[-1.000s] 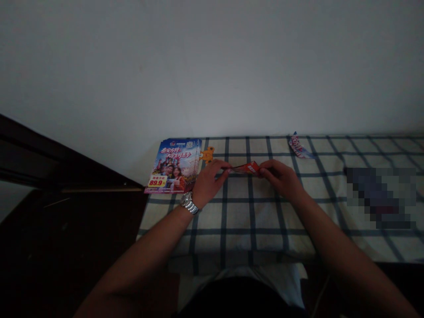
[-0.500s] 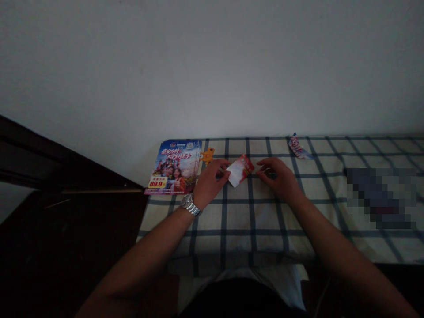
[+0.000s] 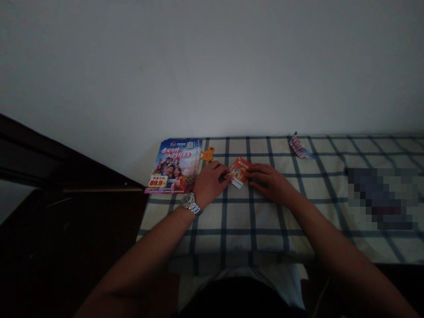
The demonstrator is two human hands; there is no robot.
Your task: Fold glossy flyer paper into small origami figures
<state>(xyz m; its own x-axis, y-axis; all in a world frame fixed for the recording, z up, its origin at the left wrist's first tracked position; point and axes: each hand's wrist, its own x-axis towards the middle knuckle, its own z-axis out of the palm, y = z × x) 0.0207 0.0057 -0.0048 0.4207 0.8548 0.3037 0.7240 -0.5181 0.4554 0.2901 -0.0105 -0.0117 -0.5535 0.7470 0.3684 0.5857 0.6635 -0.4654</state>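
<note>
A small folded red and white paper (image 3: 239,172) lies on the checked cloth (image 3: 265,216) between my hands. My left hand (image 3: 209,183), with a metal watch at the wrist, pinches the paper's left edge with closed fingers. My right hand (image 3: 269,182) lies flat with its fingers stretched onto the paper's right edge, pressing it down. A stack of colourful flyers (image 3: 174,165) sits just left of my left hand.
A small orange bear figure (image 3: 207,155) sits by the flyers. A folded printed paper piece (image 3: 299,146) lies at the back near the wall. A blurred-out patch (image 3: 380,196) covers part of the cloth at the right. Dark furniture (image 3: 66,212) stands to the left.
The paper was held up edge-on between both hands, then turned over showing its white side. Now it lies flat on the cloth, red side up, with both hands on it.
</note>
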